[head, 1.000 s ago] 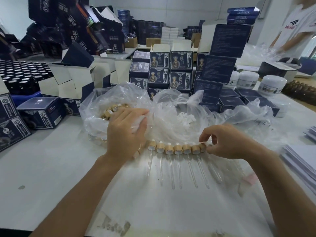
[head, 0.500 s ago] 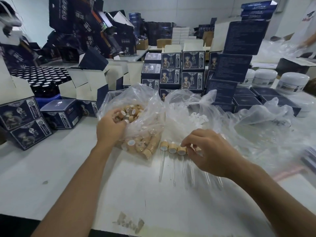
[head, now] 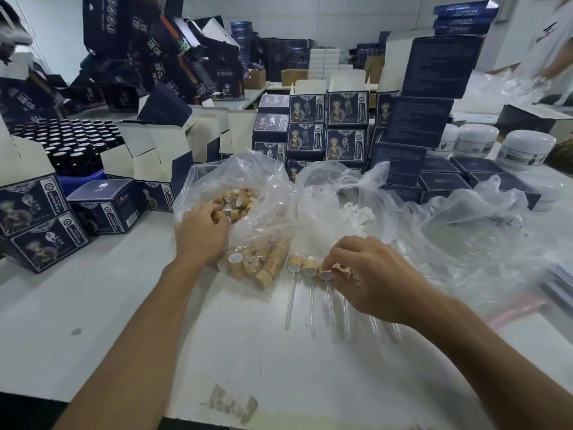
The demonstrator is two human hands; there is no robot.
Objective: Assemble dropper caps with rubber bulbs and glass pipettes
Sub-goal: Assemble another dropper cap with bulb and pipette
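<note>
A clear plastic bag (head: 254, 181) of tan wooden caps (head: 262, 262) lies on the white table. My left hand (head: 201, 232) reaches into its mouth, fingers curled among the loose caps (head: 235, 198). A row of assembled droppers (head: 310, 270) with glass pipettes (head: 290, 301) lies side by side in front of me. My right hand (head: 369, 274) covers the right end of that row and pinches one of its caps. A second bag holds white rubber bulbs (head: 356, 212).
Dark blue product boxes (head: 328, 131) are stacked behind the bags and at the left (head: 40, 218). Dark bottles (head: 71, 141) fill a tray at far left. White jars (head: 527, 147) stand at right. More loose plastic (head: 483, 231) lies right. A person stands at far right.
My left hand has moved from the bag's outside into its opening, among the caps. My right hand slid left over the row of droppers. The camera swung left.
</note>
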